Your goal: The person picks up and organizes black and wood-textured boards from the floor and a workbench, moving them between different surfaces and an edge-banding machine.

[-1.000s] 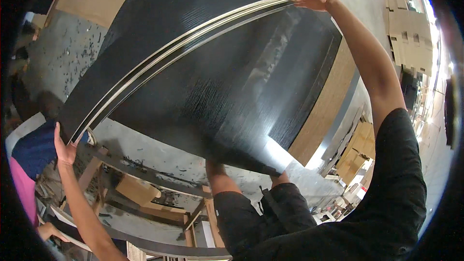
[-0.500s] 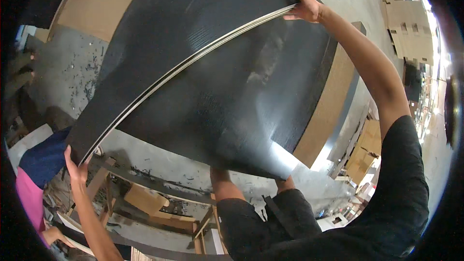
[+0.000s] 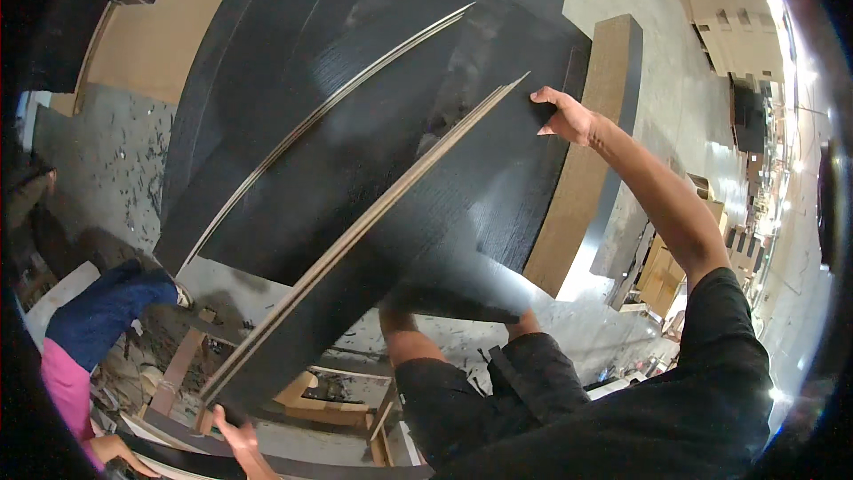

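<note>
A tilted sheaf of thin black boards (image 3: 346, 311), its pale layered edges turned up, runs slantwise across my front. My left hand (image 3: 238, 434) is closed on the boards' near left end, the thumb up along the edge; the other fingers are mostly hidden. At the far right end my right hand (image 3: 569, 117) grips the short side, thumb and a finger spread around it. Beyond lies a large stack of black panels (image 3: 391, 98), with a second pale layered edge (image 3: 329, 107) crossing it.
A brown block with a grey side (image 3: 597, 151) stands right of the stack. Wooden framing (image 3: 178, 369) is low at the left. Another person in a pink and navy outfit (image 3: 107, 320) bends at the left edge. Cardboard boxes (image 3: 737, 27) are at the far right.
Both hands have drawn the black boards toward me, away from the pale edge line on the stack. My left hand has come nearer and rightward; my right hand has come down. The other person has shifted.
</note>
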`<action>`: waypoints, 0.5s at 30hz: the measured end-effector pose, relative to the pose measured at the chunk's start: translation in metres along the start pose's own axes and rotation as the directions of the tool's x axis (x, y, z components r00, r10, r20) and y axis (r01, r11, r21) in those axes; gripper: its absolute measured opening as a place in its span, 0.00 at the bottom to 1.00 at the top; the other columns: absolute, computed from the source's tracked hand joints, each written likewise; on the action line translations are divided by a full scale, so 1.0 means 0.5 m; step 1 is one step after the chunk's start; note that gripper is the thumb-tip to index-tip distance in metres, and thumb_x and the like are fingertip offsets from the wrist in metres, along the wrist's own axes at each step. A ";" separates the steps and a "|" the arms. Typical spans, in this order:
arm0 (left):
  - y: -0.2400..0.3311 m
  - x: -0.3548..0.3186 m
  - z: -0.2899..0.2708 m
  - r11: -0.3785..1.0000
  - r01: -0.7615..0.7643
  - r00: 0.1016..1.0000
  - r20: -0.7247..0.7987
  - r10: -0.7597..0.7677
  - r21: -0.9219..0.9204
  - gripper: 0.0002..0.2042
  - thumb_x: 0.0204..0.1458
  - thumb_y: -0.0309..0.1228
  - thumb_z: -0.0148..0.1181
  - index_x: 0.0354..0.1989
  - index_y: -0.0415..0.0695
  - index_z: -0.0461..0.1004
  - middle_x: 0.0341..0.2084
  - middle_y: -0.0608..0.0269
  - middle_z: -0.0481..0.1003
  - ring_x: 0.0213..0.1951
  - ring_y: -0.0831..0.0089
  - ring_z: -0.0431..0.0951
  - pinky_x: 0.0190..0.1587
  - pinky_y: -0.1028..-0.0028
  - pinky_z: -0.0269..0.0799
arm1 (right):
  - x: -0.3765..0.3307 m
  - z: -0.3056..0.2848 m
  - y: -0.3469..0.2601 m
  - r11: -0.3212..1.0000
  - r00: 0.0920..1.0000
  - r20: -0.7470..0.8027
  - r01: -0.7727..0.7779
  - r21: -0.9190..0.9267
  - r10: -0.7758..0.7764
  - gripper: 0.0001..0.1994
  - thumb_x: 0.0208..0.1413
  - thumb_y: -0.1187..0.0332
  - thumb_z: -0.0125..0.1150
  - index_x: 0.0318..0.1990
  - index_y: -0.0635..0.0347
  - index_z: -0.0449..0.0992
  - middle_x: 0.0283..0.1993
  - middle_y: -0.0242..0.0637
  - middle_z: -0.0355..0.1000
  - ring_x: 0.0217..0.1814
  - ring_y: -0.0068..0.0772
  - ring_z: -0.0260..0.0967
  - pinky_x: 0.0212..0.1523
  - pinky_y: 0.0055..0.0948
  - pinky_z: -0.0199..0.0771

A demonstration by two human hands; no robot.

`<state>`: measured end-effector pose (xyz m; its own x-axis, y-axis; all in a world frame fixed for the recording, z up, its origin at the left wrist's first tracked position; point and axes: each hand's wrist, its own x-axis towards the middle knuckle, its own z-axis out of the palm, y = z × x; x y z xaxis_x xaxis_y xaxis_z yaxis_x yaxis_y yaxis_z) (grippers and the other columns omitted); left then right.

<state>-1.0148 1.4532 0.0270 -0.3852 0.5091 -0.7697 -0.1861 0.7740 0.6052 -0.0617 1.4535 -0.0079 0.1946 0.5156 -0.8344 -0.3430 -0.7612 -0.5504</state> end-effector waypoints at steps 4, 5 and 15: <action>-0.125 -0.111 -0.033 0.999 -0.029 0.996 -0.089 0.031 0.021 0.42 0.48 0.55 0.70 0.69 0.45 0.65 0.62 0.59 0.69 0.63 0.56 0.68 0.66 0.52 0.64 | -0.048 -0.084 -0.015 0.999 1.000 0.018 0.026 -0.046 -0.026 0.18 0.63 0.53 0.61 0.55 0.51 0.75 0.56 0.33 0.72 0.59 0.32 0.69 0.56 0.37 0.74; -0.154 -0.144 -0.030 0.998 -0.055 0.997 -0.053 0.055 -0.010 0.40 0.51 0.54 0.68 0.70 0.45 0.65 0.65 0.58 0.68 0.65 0.56 0.66 0.68 0.54 0.61 | -0.061 -0.107 -0.023 0.996 0.999 0.015 0.040 -0.074 -0.039 0.18 0.63 0.53 0.61 0.55 0.50 0.75 0.56 0.32 0.72 0.59 0.32 0.69 0.56 0.37 0.74; -0.355 -0.673 0.182 0.993 -0.066 0.982 -0.185 0.048 -0.096 0.36 0.60 0.44 0.60 0.73 0.39 0.58 0.71 0.48 0.60 0.70 0.49 0.60 0.74 0.48 0.52 | -0.234 -0.374 -0.101 0.972 0.979 0.143 0.166 -0.169 -0.142 0.20 0.62 0.50 0.63 0.56 0.49 0.76 0.53 0.27 0.74 0.50 0.26 0.73 0.51 0.30 0.80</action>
<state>-0.7699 1.1790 0.1600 -0.5545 0.4667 -0.6890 -0.2464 0.6987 0.6716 0.1050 1.3582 0.1121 0.1079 0.6694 -0.7351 -0.1461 -0.7207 -0.6777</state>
